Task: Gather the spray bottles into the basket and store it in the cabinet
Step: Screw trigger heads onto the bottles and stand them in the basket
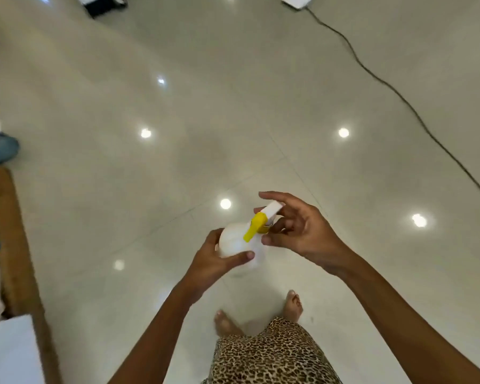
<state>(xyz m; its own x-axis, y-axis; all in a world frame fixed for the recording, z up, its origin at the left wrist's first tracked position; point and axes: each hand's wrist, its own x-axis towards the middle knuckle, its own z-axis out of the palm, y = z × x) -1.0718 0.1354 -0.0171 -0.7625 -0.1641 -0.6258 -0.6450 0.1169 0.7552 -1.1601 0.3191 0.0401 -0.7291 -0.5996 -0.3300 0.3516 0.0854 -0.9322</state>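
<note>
Spray bottle (237,245): white, rounded body, yellow trigger (254,227) and white nozzle head. Held in the air in front of the person, above the floor, tilted with the nozzle end up and to the right.
Left hand (215,261): wrapped around the bottle's body from below and left, thumb pressed flat across the near side.
Right hand (297,228): at the nozzle end, fingers loosely spread and curled; fingertips (269,214) touch the head around the yellow collar. Whether they grip firmly cannot be told.
Floor (205,120): pale glossy tiles, with round ceiling-light reflections scattered across them.
Cable (399,95): dark, runs across the floor at upper right, well apart from the hands.
Feet (293,304): bare, on the tiles directly under the bottle; leopard-print garment (272,356) just below them in view.
Left edge: brown wooden furniture (17,245), blurred; contents unclear.
Blue object (2,148): on the floor beyond the furniture, too blurred to identify.
</note>
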